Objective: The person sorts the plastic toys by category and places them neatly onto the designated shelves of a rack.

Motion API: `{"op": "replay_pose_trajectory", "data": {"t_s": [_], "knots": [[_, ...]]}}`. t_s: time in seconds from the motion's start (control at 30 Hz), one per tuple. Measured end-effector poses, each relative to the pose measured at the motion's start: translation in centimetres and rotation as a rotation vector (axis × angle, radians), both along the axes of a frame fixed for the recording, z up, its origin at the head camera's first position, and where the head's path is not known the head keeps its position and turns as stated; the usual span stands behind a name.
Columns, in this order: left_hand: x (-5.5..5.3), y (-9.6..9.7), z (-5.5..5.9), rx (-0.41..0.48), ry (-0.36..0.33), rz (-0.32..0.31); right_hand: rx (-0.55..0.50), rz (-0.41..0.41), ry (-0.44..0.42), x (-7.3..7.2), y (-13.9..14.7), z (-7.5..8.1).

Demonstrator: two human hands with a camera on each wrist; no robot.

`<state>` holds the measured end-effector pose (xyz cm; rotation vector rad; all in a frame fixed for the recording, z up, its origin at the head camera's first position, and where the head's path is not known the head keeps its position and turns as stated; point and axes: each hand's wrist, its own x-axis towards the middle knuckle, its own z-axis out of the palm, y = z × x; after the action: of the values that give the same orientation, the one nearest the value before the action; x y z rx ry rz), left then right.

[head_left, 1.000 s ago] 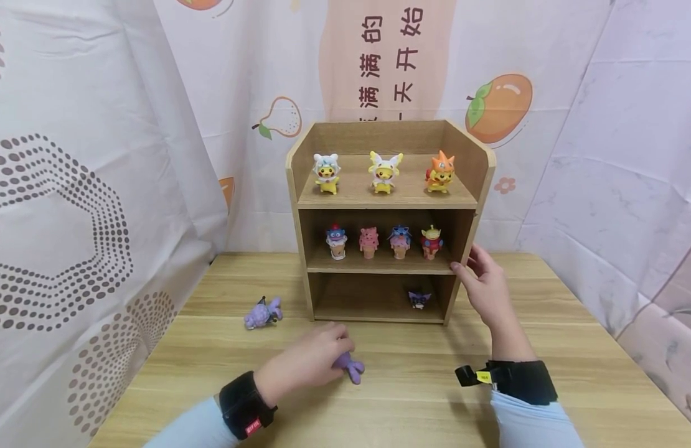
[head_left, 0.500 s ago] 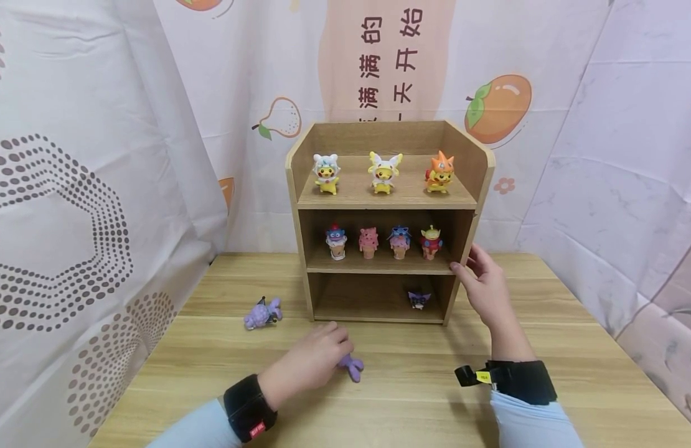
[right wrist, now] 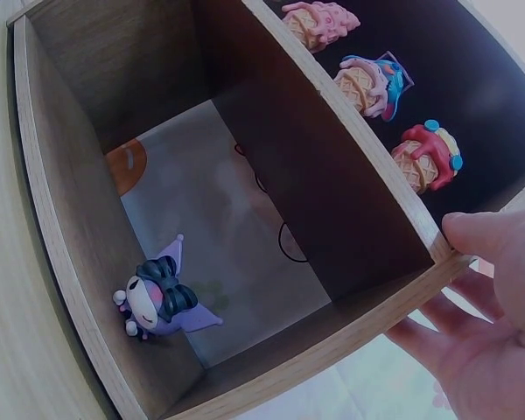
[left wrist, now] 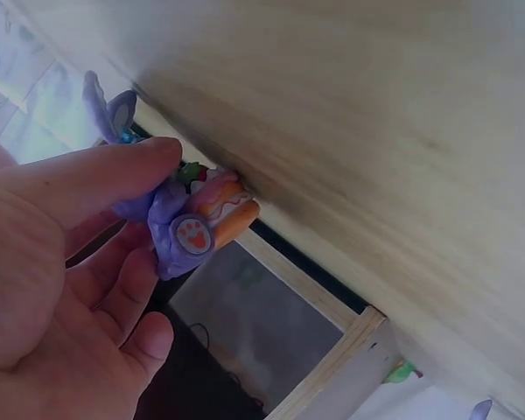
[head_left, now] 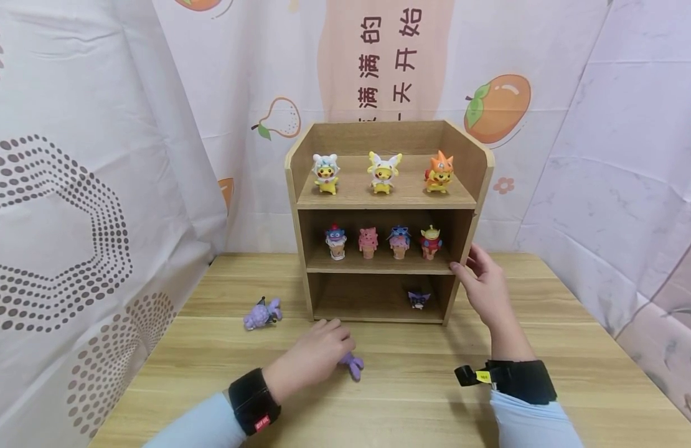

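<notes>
Just in front of the wooden shelf (head_left: 386,204), my left hand (head_left: 309,358) holds a purple long-eared figurine (left wrist: 182,229) low over the table. The left wrist view shows it pinched between thumb and fingers, with a paw-print foot and a pink-and-orange cake piece on it. Its ears (head_left: 353,366) stick out below the hand in the head view. My right hand (head_left: 485,286) grips the shelf's right side panel, the thumb on the front edge and the fingers along the outer face. A dark-purple and white figurine (right wrist: 153,302) stands at the right of the bottom compartment.
Another purple figurine (head_left: 263,313) lies on the table (head_left: 413,398) left of the shelf. Several ice-cream-cone figurines, including a pink one (head_left: 368,242), stand in the middle compartment. Three yellow figurines, one white-capped (head_left: 326,174), stand on top. A patterned cloth (head_left: 256,74) hangs behind.
My left hand has shifted slightly right and away from me, still holding the purple figurine. The right hand stays on the shelf's side.
</notes>
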<state>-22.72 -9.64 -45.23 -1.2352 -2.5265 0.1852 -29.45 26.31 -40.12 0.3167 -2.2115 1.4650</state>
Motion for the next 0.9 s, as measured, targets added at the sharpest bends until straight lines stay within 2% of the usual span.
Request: {"op": "replay_pose_trajectory", "data": {"t_s": [0.3, 0.5, 0.6, 0.7, 0.9], "knots": [[-0.2, 0.5, 0.5, -0.055, -0.013, 0.029, -0.018, 0.011, 0.006, 0.5, -0.4, 0.5], [-0.4, 0.9, 0.5, -0.1, -0.009, 0.042, -0.023, 0.031, -0.004, 2.7, -1.5, 2.6], [-0.6, 1.1, 0.4, -0.103, -0.004, 0.046, -0.019, 0.035, -0.005, 3.2, -1.7, 3.1], [-0.7, 1.2, 0.4, -0.104, 0.017, 0.041, -0.024, 0.036, 0.0, 2.8, -1.5, 2.7], [-1.0, 1.2, 0.4, -0.11, 0.055, 0.025, -0.014, 0.021, 0.002, 0.8, -0.3, 0.6]]}}
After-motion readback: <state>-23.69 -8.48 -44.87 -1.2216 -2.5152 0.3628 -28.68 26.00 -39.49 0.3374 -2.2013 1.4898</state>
